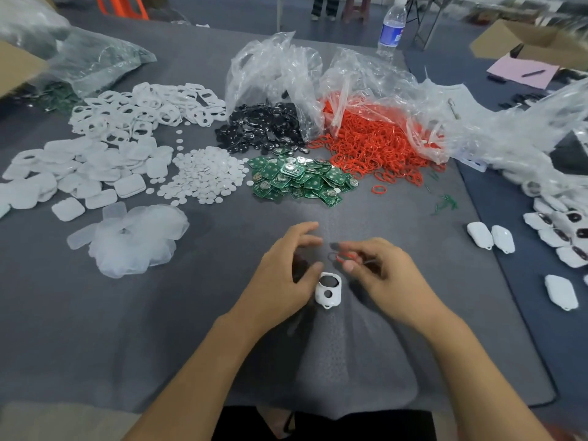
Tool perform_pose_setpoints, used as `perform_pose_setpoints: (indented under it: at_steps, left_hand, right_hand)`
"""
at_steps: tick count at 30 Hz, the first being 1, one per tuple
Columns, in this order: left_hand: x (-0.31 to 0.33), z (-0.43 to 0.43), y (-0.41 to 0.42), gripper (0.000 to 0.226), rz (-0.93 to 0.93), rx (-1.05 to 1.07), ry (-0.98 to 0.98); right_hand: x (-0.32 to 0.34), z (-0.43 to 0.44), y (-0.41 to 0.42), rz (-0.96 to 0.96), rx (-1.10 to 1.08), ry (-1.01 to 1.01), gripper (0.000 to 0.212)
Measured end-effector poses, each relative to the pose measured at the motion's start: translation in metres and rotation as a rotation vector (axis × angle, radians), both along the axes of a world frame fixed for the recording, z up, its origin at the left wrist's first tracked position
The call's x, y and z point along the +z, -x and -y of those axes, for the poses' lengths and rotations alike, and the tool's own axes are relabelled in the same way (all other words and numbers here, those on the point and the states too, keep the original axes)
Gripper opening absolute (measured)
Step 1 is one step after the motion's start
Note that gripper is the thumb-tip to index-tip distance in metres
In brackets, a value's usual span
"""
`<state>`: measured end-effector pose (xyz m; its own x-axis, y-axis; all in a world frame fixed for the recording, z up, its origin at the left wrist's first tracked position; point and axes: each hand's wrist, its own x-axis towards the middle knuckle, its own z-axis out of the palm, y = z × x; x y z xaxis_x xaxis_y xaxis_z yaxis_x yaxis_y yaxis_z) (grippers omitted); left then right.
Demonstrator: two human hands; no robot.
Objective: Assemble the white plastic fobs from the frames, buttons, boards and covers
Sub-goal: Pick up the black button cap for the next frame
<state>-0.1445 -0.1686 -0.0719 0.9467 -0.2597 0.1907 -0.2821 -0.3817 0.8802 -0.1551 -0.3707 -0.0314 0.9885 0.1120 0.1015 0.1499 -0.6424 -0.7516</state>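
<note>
Left hand [286,272] loosely curled, empty, just beside white frame [328,292] on desk [206,313], black button [329,281] seated in it; right hand [381,272], apart, pinches red ring [345,256]. Few finished fobs [490,238] at right edge; boards [302,181] piled upper centre: much left.

My counter [95,329] is plain grey. The frame [338,296] before me is white with a black button [330,281] in it, the ring [345,256] above it red (same red as the heap [375,144]); boards [302,179] green, covers [95,173] white, bottle [392,33] labelled blue.
</note>
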Motion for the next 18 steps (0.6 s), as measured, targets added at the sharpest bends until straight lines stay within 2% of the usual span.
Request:
perform_pose_setpoints:
  at_steps: [2,5,9,18]
  left_hand:
    - [-0.001,-0.005,0.011,0.078,0.029,-0.016,-0.168]
    - [-0.008,-0.006,0.023,0.091,0.077,-0.029,-0.284]
    - [-0.011,-0.005,0.02,0.094,0.115,0.004,-0.288]
    - [-0.017,-0.006,0.016,0.089,0.14,0.019,-0.321]
  right_hand:
    - [-0.001,0.001,0.009,-0.004,0.01,0.018,0.025]
    - [-0.005,0.0,0.018,0.021,0.088,0.091,0.025]
    - [-0.003,-0.004,0.019,0.043,0.171,0.193,0.025]
    - [0.004,-0.015,0.018,0.069,0.183,0.331,0.019]
